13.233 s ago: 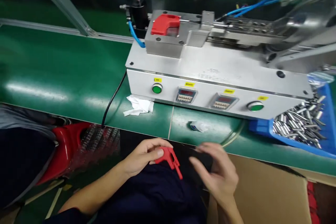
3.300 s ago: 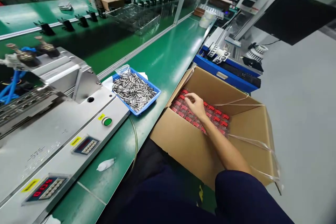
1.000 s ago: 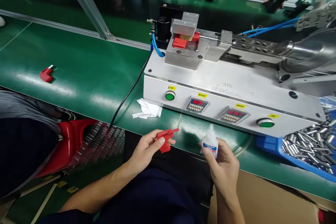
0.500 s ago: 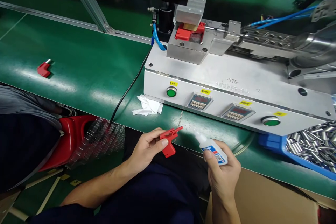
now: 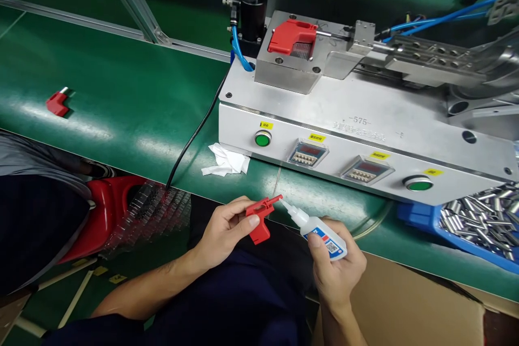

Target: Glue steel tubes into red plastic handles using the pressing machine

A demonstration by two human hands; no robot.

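- We start right at the fingers (image 5: 238, 217) of the left hand (image 5: 225, 235): they are closed, curled firmly around a red plastic part (image 5: 259, 217), with the thumb pressed along its side.
- Over to the right hand (image 5: 335, 275), and we see its fingers (image 5: 318, 248) closed around a glue bottle (image 5: 324, 240), blue-and-white label showing, held tilted on its side.
- The bottle's narrow white nozzle (image 5: 290, 211) points left, and its tip sits right at the upper end of the red plastic part; we can't quite tell whether they touch.
- Both hands hover just in front of the green tabletop (image 5: 121, 146), above the person's dark trousers (image 5: 239, 303).
- Just ahead we have a crumpled white wipe (image 5: 224, 161), and a black cable (image 5: 194, 140) running across the tabletop.
- Beyond that stands a stainless steel machine (image 5: 324, 124) with green push buttons and two digital counters, a second red part (image 5: 292, 37) seated in the fixture on top, fed by a blue air tube (image 5: 239, 48).
- Far left, one more small red part (image 5: 57, 104) lies on the tabletop.
- To the right, a blue tray (image 5: 417, 215) is heaped with metal sleeves (image 5: 478, 221).
- Below the edge, we spot a red stool (image 5: 109, 211) and a cardboard box (image 5: 397, 303).
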